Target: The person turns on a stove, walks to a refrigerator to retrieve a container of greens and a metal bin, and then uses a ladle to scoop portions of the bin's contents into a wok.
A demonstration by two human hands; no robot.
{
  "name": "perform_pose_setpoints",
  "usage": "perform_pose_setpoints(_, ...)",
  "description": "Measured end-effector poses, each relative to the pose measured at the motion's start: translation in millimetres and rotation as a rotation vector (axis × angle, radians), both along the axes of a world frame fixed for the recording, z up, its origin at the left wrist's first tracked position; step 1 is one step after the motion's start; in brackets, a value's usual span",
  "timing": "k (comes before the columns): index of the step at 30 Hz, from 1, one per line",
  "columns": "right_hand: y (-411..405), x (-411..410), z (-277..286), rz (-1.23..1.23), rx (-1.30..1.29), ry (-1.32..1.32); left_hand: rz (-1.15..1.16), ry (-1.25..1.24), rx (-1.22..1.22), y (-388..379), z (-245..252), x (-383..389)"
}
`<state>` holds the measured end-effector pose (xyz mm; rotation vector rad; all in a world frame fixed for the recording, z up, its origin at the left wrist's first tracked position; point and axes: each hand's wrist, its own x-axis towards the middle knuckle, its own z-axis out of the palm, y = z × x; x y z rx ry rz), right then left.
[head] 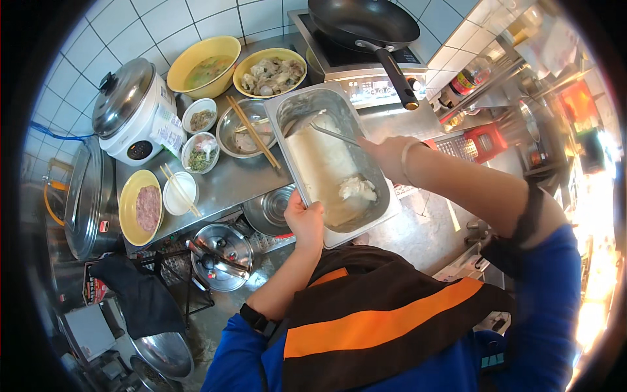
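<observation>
My left hand (304,219) grips the near left rim of a deep rectangular stainless steel food pan (338,90), thumb over the edge. The pan is tilted in front of my body. Inside lies a smooth, pale cream-coloured mass (321,157) that looks like solid fat, with a rough white lump (357,188) near the lower right end. In my right hand (389,154) is the thin handle of a metal spoon (334,133). Its head touches the mass at the pan's far end and is partly hidden by it.
On the steel counter (220,183) stand a rice cooker (139,115), yellow bowls of soup (205,68), meat pieces (272,76) and minced meat (147,208), and a steel bowl (228,144) with chopsticks. A wok (367,24) sits on an induction cooker (372,90). Below is a pressure cooker (223,257).
</observation>
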<state>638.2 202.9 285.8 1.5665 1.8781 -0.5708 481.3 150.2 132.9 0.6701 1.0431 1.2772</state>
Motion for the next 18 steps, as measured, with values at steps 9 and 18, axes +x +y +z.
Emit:
perform_pose_setpoints(9,-18,4,-26,-0.068,0.102,-0.019,0.032,-0.145,0.011,-1,3,6)
perform_pose_setpoints(18,-91,16,-26,-0.37,0.109,0.168,0.029,-0.132,-0.011,-1,-3,9)
